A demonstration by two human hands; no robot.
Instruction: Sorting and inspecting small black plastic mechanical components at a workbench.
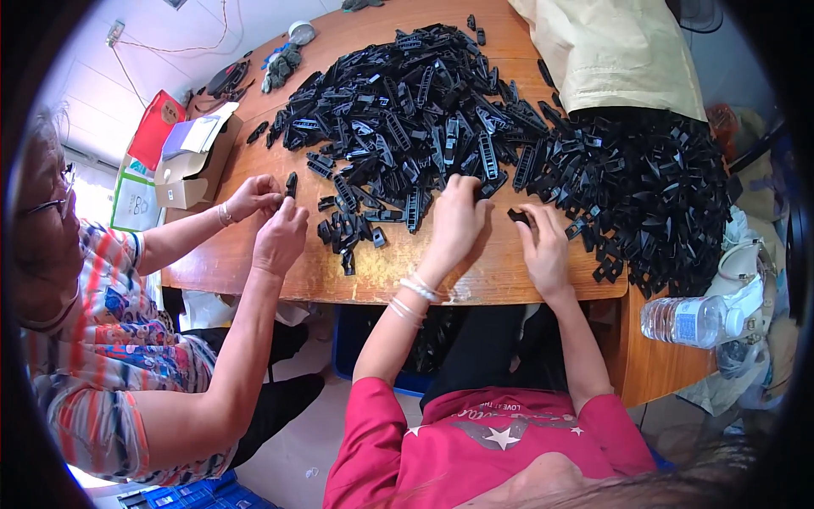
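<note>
Your left hand lies palm down at the near edge of a large heap of black plastic parts spread across a wooden desk; the fingers are curled into the pile, and whether they grip a piece cannot be told. Your right hand rests just beside it, thumb and fingers pinching a small black plastic piece above the desk's front edge. A second, denser heap of black parts spreads to the right, reaching the desk's corner. To your left, a co-worker in a striped shirt holds a black part between both hands. An open cardboard box sits at the desk's far left, and a clear water bottle lies on its side on a lower surface at the right.
</note>
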